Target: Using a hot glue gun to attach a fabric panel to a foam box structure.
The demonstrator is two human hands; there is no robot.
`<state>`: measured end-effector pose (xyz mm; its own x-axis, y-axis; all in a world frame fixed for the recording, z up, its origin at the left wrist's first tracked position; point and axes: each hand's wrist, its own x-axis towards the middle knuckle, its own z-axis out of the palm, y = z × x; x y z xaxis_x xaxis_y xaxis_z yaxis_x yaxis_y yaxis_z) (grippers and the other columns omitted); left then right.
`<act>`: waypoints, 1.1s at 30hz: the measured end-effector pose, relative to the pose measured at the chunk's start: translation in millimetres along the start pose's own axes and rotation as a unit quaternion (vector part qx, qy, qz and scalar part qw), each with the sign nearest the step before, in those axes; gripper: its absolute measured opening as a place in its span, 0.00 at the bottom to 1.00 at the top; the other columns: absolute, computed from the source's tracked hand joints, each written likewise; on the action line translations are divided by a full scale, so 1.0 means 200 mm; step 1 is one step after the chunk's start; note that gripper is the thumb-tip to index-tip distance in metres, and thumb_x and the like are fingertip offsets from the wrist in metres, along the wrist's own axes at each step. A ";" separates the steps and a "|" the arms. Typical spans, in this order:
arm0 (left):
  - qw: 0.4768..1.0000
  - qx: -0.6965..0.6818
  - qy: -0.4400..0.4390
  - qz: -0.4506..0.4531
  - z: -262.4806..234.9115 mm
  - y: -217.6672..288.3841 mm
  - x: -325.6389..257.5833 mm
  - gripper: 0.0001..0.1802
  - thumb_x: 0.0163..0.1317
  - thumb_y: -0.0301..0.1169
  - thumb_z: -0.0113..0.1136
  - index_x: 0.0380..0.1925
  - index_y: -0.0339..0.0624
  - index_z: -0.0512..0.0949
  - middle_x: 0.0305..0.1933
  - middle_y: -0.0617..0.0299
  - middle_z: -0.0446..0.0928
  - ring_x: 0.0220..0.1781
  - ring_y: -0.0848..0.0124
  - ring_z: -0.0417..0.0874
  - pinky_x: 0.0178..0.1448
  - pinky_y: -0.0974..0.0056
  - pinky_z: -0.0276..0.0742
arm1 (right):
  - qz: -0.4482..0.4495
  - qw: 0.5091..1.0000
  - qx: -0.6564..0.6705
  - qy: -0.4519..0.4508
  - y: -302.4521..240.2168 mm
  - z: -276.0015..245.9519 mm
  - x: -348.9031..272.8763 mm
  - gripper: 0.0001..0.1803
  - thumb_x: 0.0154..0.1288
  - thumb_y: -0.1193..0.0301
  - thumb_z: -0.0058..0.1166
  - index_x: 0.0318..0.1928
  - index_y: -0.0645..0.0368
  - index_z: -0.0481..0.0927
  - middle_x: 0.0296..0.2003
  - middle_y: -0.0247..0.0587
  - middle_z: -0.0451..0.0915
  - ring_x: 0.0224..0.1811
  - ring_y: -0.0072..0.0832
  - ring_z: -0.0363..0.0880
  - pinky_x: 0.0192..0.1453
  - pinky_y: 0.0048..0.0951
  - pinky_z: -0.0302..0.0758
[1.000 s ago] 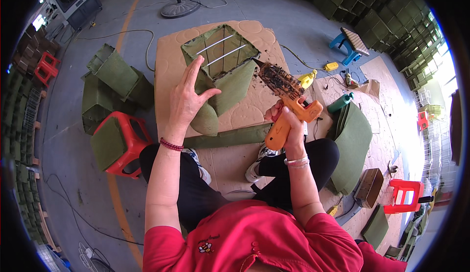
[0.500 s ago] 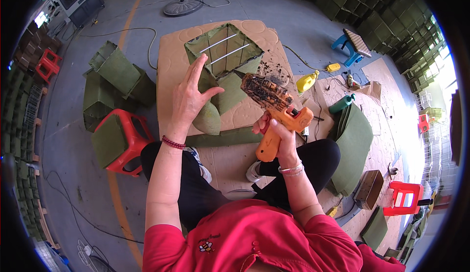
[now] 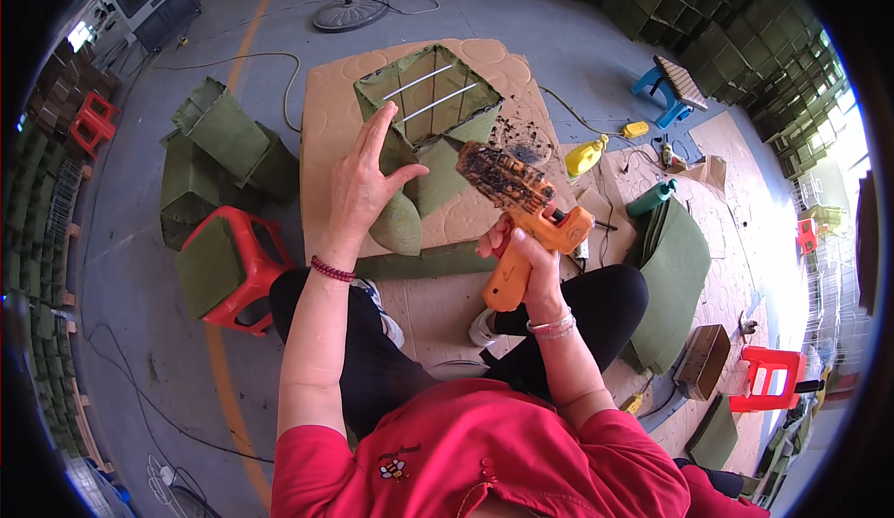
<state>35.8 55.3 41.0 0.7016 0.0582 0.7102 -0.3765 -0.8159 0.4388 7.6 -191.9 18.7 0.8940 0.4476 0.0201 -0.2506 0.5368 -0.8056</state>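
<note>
My right hand [image 3: 529, 262] is wrapped round the handle of an orange glue gun [image 3: 565, 230]. Its front part is crusted with blackened residue, and its tip points up and left toward a green box [image 3: 456, 159]. The box is open-topped, with two thin white rods across its mouth, and rests on a cardboard-covered work surface [image 3: 326, 99]. Beside the box's left side, my left hand [image 3: 361, 183] is raised with fingers stretched and thumb apart, holding nothing. Below that hand a rounded green piece [image 3: 399, 226] sticks out from the box.
Dark crumbs [image 3: 523, 138] lie right of the box. At left are several green boxes [image 3: 223, 141] and a red stool [image 3: 247, 276]. To the right are a yellow bottle [image 3: 585, 156], a green bottle [image 3: 652, 198], stacked green sheets [image 3: 675, 285] and a blue-legged stool [image 3: 669, 89].
The glue gun and my right hand have shifted very slightly left and down. My left hand keeps its raised pose beside the box.
</note>
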 end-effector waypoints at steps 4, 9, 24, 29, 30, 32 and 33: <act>1.000 0.003 0.000 0.002 0.00 0.00 -0.01 0.50 0.42 0.43 0.74 0.67 0.48 0.59 0.62 0.58 0.71 0.55 0.58 0.79 0.49 0.59 0.82 | -0.017 0.999 0.021 0.023 -0.01 -0.03 0.01 0.15 0.60 0.65 0.53 0.40 0.63 0.69 0.30 0.41 0.71 0.35 0.37 0.73 0.45 0.37 0.70; 0.999 0.036 0.003 0.003 0.00 0.01 -0.01 0.50 0.41 0.44 0.74 0.66 0.47 0.60 0.61 0.59 0.72 0.50 0.59 0.81 0.44 0.60 0.83 | -0.036 0.998 0.023 0.041 -0.01 -0.09 0.01 0.17 0.60 0.62 0.53 0.41 0.63 0.69 0.31 0.41 0.71 0.35 0.37 0.73 0.45 0.37 0.70; 0.986 0.153 0.058 -0.016 0.05 0.00 0.14 0.48 0.44 0.49 0.71 0.64 0.44 0.62 0.54 0.56 0.73 0.36 0.60 0.83 0.30 0.61 0.81 | -0.157 0.936 -0.241 0.203 0.13 -0.28 0.17 0.14 0.61 0.70 0.59 0.44 0.63 0.74 0.35 0.37 0.78 0.41 0.26 0.78 0.47 0.28 0.73; 0.981 0.174 -0.002 -0.087 0.11 0.12 0.12 0.48 0.48 0.47 0.70 0.67 0.45 0.57 0.55 0.52 0.72 0.37 0.54 0.82 0.32 0.58 0.81 | -0.188 0.620 -0.722 0.244 0.20 -0.50 0.32 0.19 0.52 0.74 0.60 0.46 0.59 0.72 0.36 0.50 0.75 0.41 0.48 0.74 0.44 0.44 0.72; 0.983 0.158 -0.007 -0.090 0.14 0.12 0.12 0.49 0.49 0.44 0.70 0.68 0.45 0.55 0.55 0.51 0.72 0.36 0.53 0.83 0.31 0.57 0.81 | -0.191 0.599 -0.739 0.242 0.24 -0.65 0.36 0.18 0.52 0.74 0.58 0.45 0.57 0.71 0.37 0.47 0.73 0.44 0.44 0.73 0.47 0.43 0.70; 0.983 0.143 -0.054 -0.105 0.10 0.17 0.14 0.50 0.49 0.43 0.69 0.69 0.46 0.53 0.58 0.51 0.71 0.32 0.55 0.83 0.31 0.57 0.81 | -0.175 0.505 -0.810 0.240 0.27 -0.81 0.38 0.17 0.52 0.73 0.57 0.44 0.58 0.71 0.38 0.45 0.73 0.47 0.40 0.72 0.52 0.39 0.67; 0.986 0.138 -0.047 -0.075 0.05 0.13 0.13 0.51 0.48 0.43 0.71 0.69 0.46 0.52 0.58 0.51 0.73 0.31 0.56 0.83 0.32 0.58 0.81 | -0.180 0.504 -0.812 0.234 0.28 -0.81 0.39 0.18 0.52 0.72 0.57 0.44 0.58 0.70 0.38 0.43 0.72 0.47 0.39 0.72 0.53 0.39 0.66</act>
<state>49.8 28.6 64.7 0.7946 0.1469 0.5890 -0.0942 -0.9287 0.3587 124.3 -243.5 -120.3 0.8580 0.1081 0.5021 0.2530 -0.9397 -0.2300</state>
